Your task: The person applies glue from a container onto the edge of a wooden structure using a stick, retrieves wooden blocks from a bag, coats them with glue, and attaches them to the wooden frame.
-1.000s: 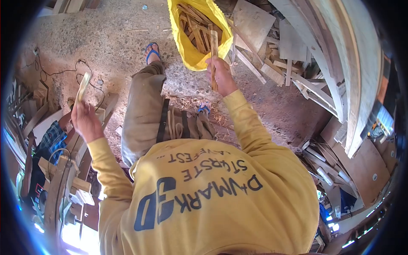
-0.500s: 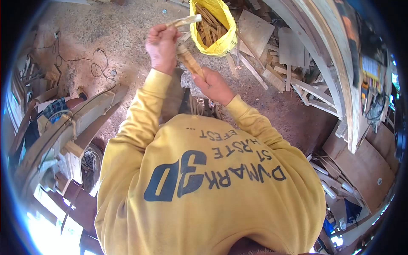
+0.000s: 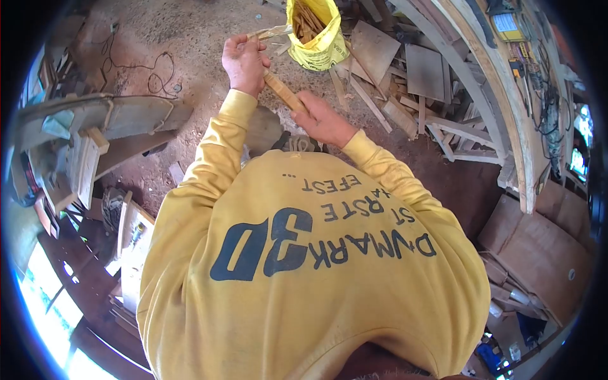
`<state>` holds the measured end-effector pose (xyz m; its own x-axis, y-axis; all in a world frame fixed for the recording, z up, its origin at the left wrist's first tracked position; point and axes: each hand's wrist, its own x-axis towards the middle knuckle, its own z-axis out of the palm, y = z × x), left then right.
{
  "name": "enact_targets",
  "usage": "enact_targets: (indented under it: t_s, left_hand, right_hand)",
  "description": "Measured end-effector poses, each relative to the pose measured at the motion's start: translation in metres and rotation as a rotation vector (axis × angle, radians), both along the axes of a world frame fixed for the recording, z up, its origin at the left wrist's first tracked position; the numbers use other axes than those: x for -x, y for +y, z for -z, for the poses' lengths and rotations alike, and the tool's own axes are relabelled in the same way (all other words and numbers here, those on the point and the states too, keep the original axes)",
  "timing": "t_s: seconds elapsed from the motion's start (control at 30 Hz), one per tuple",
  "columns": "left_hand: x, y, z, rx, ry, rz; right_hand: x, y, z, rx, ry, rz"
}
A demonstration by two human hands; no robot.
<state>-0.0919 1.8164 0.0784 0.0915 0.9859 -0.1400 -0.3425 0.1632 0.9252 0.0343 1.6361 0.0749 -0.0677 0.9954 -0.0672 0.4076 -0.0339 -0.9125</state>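
My left hand (image 3: 245, 65) is closed round a thin pale wood strip (image 3: 271, 31), whose far end reaches toward the yellow sack. A flat wood piece (image 3: 284, 92) is gripped in my right hand (image 3: 322, 118); its upper end comes close beside my left hand. Whether that end touches the hand I cannot tell. Just beyond both hands stands the open yellow sack (image 3: 322, 50), with several wood scraps (image 3: 306, 24) inside.
Boards (image 3: 375, 47) and offcuts lie in a heap right of the sack. Long curved timbers (image 3: 500, 95) rise along the right. At the left is a wooden beam (image 3: 142, 114), with a cable (image 3: 161, 75) on the ground beyond it.
My left hand has swung inward from the far left with its strip, and my right hand has drawn back from the sack. The view has shifted, and the sack sits higher in it.
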Motion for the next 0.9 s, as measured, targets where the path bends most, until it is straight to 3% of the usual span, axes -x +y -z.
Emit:
enact_targets:
  t_s: [0.07,0.17,0.27,0.3,0.4,0.53,0.63,0.9]
  left_hand:
    - [0.021,-0.008,-0.007,-0.009,-0.035,-0.083]
    - [0.059,-0.010,-0.021,0.025,-0.165,-0.231]
    - [0.107,0.003,-0.014,0.013,-0.253,-0.365]
    - [0.119,-0.001,-0.022,0.059,-0.255,-0.418]
    - [0.162,0.002,0.009,0.059,-0.342,-0.497]
    - [0.203,-0.027,0.004,0.153,-0.467,-0.547]
    - [0.240,-0.031,0.007,0.158,-0.472,-0.654]
    - [0.319,-0.078,0.039,0.094,-0.502,-0.822]
  right_hand:
    - [0.010,-0.014,-0.007,0.209,0.286,-0.073]
    - [-0.004,-0.031,0.023,0.517,1.372,-0.059]
    - [0.028,-0.034,0.042,0.414,0.378,0.168]
    - [0.044,-0.039,0.059,0.172,0.400,0.076]
    - [0.104,0.009,0.024,0.108,0.158,-0.115]
    - [0.187,0.058,-0.005,0.073,0.570,0.065]
    - [0.225,0.086,-0.013,0.174,0.665,0.157]
    - [0.220,0.108,-0.027,0.309,0.588,-0.380]
